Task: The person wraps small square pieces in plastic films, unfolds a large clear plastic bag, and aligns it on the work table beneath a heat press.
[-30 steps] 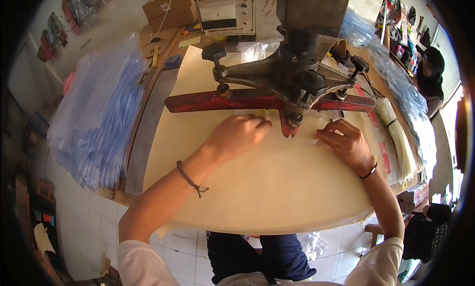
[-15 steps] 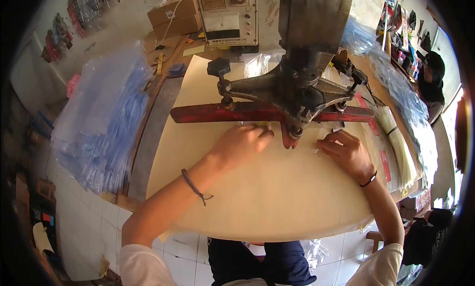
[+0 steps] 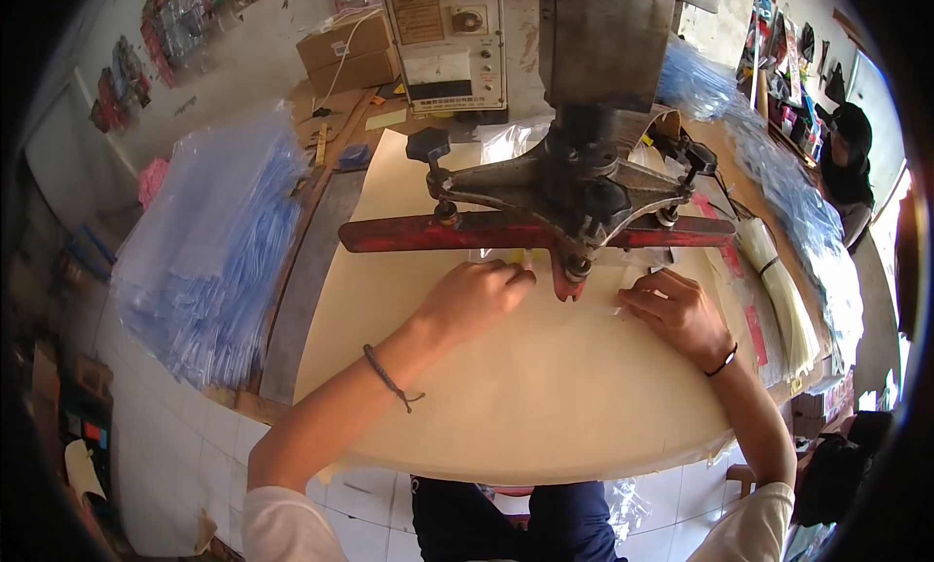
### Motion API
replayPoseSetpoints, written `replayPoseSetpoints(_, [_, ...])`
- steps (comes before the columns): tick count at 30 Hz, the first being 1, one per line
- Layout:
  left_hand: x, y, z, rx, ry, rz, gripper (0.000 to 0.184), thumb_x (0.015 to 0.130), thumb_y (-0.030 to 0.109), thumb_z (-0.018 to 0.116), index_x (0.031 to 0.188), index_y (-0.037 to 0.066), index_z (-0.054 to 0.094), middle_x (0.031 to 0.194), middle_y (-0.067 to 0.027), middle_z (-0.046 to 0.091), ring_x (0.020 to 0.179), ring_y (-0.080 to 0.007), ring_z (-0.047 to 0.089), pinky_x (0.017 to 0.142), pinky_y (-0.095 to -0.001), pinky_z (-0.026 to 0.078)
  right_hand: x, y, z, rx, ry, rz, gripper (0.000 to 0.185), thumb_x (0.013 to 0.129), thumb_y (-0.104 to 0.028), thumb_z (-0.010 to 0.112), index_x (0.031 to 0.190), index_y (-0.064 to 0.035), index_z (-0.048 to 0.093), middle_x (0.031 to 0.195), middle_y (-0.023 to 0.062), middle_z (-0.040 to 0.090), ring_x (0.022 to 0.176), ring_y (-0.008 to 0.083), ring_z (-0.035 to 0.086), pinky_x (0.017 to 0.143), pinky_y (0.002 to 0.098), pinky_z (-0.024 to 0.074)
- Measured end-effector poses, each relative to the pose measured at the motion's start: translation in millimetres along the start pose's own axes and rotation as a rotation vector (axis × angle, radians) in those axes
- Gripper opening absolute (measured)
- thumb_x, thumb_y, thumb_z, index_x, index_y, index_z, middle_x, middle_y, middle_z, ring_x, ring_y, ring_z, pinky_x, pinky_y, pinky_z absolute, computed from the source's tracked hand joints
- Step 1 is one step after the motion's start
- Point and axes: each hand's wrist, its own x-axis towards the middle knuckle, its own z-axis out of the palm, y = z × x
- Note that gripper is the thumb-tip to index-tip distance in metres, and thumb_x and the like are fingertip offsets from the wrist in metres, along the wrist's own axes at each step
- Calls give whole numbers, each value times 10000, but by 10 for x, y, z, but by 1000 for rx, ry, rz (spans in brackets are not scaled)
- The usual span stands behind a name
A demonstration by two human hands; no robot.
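Note:
My left hand (image 3: pixel 477 299) is closed with fingertips pinched together, just in front of the left half of a red metal bar (image 3: pixel 418 233). A small clear and yellowish bit (image 3: pixel 525 257) shows by its fingertips. To the right of the bar's short front arm, my right hand (image 3: pixel 676 314) is curled in a pinch, thumb against finger, with a scrap of clear plastic (image 3: pixel 613 310) at its tips. What lies inside either pinch is too small to make out. Both hands rest low over a tan sheet (image 3: pixel 525 397). The bar hangs under a black press head (image 3: pixel 584 187).
Stacked bluish clear plastic sheets (image 3: pixel 214 241) lie at the left. A control box (image 3: pixel 448 51) and cardboard box (image 3: pixel 348 56) stand behind. On the right are a tied bundle of pale strips (image 3: pixel 778 280) and more clear plastic (image 3: pixel 803 202). Another person (image 3: pixel 851 163) is at far right.
The whole view has shifted, with most things now a little lower in it. Both hands keep nearly the same pinched pose in front of the bar.

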Motion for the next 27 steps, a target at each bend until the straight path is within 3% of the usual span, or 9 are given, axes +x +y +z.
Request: replayPoseSetpoints(27, [13, -4, 37, -25, 59, -7, 139, 872, 23, 666, 1006, -10, 683, 884, -103, 738, 805, -235, 736, 654, -337, 619, 17, 8, 10, 8, 20, 11, 214, 795, -83, 790, 1006, -84, 755, 906, 46, 669, 795, 237, 688, 677, 353, 584])
